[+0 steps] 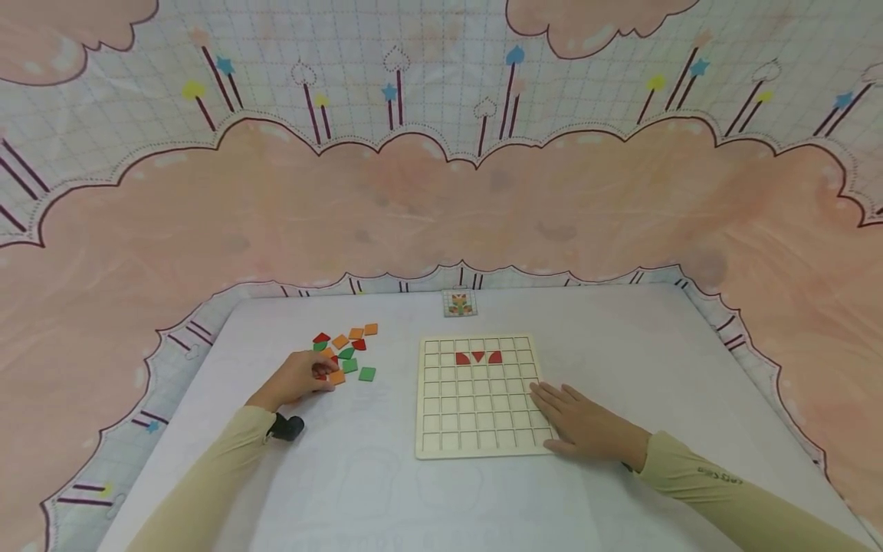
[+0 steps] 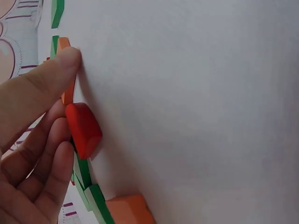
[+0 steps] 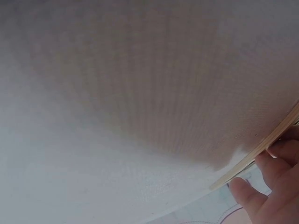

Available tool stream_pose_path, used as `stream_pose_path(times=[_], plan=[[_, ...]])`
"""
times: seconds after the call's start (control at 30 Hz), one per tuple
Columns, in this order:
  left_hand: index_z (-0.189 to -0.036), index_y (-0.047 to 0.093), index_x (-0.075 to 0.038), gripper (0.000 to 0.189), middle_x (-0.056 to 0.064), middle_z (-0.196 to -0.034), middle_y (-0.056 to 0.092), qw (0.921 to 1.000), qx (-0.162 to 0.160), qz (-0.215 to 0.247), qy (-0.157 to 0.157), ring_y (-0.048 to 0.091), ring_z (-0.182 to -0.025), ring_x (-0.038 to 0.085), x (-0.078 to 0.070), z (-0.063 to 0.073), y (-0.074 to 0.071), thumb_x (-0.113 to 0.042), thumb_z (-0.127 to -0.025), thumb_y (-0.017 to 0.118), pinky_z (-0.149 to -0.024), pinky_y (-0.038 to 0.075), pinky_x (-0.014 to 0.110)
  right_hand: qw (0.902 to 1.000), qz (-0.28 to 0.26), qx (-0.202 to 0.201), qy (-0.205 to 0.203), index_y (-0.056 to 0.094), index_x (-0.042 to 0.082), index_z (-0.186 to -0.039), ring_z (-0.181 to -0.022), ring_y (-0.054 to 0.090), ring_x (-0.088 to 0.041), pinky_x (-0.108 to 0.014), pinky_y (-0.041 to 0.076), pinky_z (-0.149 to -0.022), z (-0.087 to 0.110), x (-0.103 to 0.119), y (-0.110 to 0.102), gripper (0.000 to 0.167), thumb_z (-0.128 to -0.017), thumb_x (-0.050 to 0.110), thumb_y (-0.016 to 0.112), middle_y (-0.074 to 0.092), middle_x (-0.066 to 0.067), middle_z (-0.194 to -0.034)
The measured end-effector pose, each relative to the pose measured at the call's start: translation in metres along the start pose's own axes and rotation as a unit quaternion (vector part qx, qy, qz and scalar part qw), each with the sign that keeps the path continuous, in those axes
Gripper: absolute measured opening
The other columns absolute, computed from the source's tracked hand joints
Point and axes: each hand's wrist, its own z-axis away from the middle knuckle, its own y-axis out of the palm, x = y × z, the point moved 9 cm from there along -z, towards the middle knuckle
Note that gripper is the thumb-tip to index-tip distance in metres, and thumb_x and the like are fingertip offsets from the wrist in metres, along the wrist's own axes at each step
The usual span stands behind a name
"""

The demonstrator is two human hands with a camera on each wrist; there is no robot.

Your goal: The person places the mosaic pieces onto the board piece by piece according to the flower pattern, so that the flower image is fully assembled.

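My left hand (image 1: pixel 303 377) is at a loose pile of coloured tiles on the left of the table. Its thumb tip overlaps an orange tile (image 1: pixel 336 377). A red piece (image 2: pixel 84 130) with a rounded side lies between the parted thumb and the bent fingers, which stand apart from each other. My right hand (image 1: pixel 586 425) rests with extended fingers on the right edge of a pale gridded board (image 1: pixel 448 452). Three red pieces sit in a row near the board's top, a triangle (image 1: pixel 478 357) between two rounded ones.
Green tiles (image 1: pixel 367 374), orange tiles (image 1: pixel 371 329) and red pieces (image 1: pixel 321 337) lie scattered around the left hand. Behind the board is a small card (image 1: pixel 459 303) with a coloured figure on a grid. A patterned cloth (image 1: pixel 441 207) hangs behind the white table.
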Motion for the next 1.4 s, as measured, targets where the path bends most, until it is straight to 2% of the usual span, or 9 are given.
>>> stream_pose_path(times=[0.13, 0.37, 0.6, 0.8, 0.93, 1.07, 1.27, 1.4], plan=[[-0.101, 0.068, 0.0, 0.032, 0.005, -0.088, 0.064, 0.9998, 0.014, -0.01, -0.008, 0.053, -0.08, 0.016, 0.0, -0.001, 0.001, -0.015, -0.074, 0.078, -0.074, 0.048, 0.03, 1.0, 0.001, -0.004, -0.002, 0.031, -0.001, -0.144, -0.141, 0.028, -0.032, -0.05, 0.029, -0.111, 0.001, 0.001, -0.002, 0.072, -0.093, 0.046, 0.049, 0.029, -0.016, -0.153], [-0.098, 0.068, -0.001, 0.029, 0.005, -0.085, 0.061, 0.9993, 0.016, -0.013, -0.031, 0.051, -0.078, 0.017, 0.002, -0.001, 0.0, -0.015, -0.075, 0.077, -0.071, 0.046, 0.028, 1.0, 0.004, -0.005, 0.0, 0.031, -0.001, -0.145, -0.141, 0.028, -0.031, -0.05, 0.028, -0.111, 0.001, 0.001, -0.002, 0.071, -0.093, 0.046, 0.049, 0.028, -0.015, -0.153], [-0.099, 0.067, -0.001, 0.027, 0.006, -0.087, 0.063, 0.9998, 0.003, -0.003, -0.022, 0.054, -0.078, 0.016, -0.001, -0.001, 0.001, -0.013, -0.076, 0.076, -0.072, 0.05, 0.028, 1.0, 0.006, -0.002, 0.003, 0.03, 0.0, -0.145, -0.142, 0.027, -0.03, -0.049, 0.028, -0.112, 0.001, 0.0, -0.001, 0.071, -0.093, 0.046, 0.049, 0.028, -0.014, -0.153], [-0.101, 0.068, 0.0, 0.028, 0.006, -0.088, 0.063, 0.9997, -0.012, 0.017, -0.009, 0.055, -0.078, 0.015, 0.003, -0.001, 0.002, -0.015, -0.077, 0.076, -0.07, 0.049, 0.025, 1.0, 0.002, -0.003, 0.003, 0.031, -0.001, -0.145, -0.142, 0.027, -0.031, -0.05, 0.028, -0.112, 0.0, 0.001, -0.002, 0.071, -0.093, 0.045, 0.049, 0.028, -0.015, -0.153], [-0.103, 0.067, 0.0, 0.03, 0.009, -0.093, 0.066, 0.9992, -0.026, 0.032, -0.003, 0.058, -0.081, 0.015, 0.002, -0.001, -0.002, -0.016, -0.079, 0.075, -0.073, 0.052, 0.026, 1.0, -0.001, -0.004, 0.002, 0.031, -0.001, -0.144, -0.141, 0.027, -0.031, -0.05, 0.028, -0.112, 0.0, 0.001, -0.003, 0.071, -0.093, 0.045, 0.049, 0.028, -0.015, -0.153], [-0.103, 0.067, 0.001, 0.028, 0.011, -0.095, 0.067, 0.9983, -0.037, 0.044, 0.013, 0.061, -0.083, 0.016, -0.012, -0.002, -0.008, -0.013, -0.08, 0.073, -0.074, 0.053, 0.025, 1.0, -0.004, 0.0, 0.005, 0.03, -0.001, -0.145, -0.141, 0.027, -0.031, -0.05, 0.028, -0.112, 0.0, 0.001, -0.002, 0.071, -0.093, 0.045, 0.049, 0.027, -0.015, -0.153], [-0.099, 0.068, 0.003, 0.026, 0.014, -0.091, 0.068, 0.996, -0.058, 0.044, 0.052, 0.061, -0.08, 0.017, -0.051, -0.001, -0.015, -0.01, -0.077, 0.075, -0.074, 0.054, 0.029, 1.0, -0.006, 0.002, 0.005, 0.028, 0.0, -0.146, -0.142, 0.026, -0.031, -0.049, 0.027, -0.112, 0.001, 0.0, 0.0, 0.072, -0.093, 0.046, 0.048, 0.026, -0.014, -0.154], [-0.098, 0.069, 0.001, 0.024, 0.013, -0.093, 0.068, 0.9941, -0.062, 0.041, 0.079, 0.061, -0.082, 0.019, -0.076, -0.004, -0.01, -0.01, -0.077, 0.075, -0.078, 0.053, 0.034, 1.0, -0.001, -0.003, 0.0, 0.029, 0.0, -0.145, -0.141, 0.027, -0.031, -0.049, 0.028, -0.111, 0.001, 0.001, -0.001, 0.072, -0.093, 0.045, 0.049, 0.027, -0.015, -0.154]])
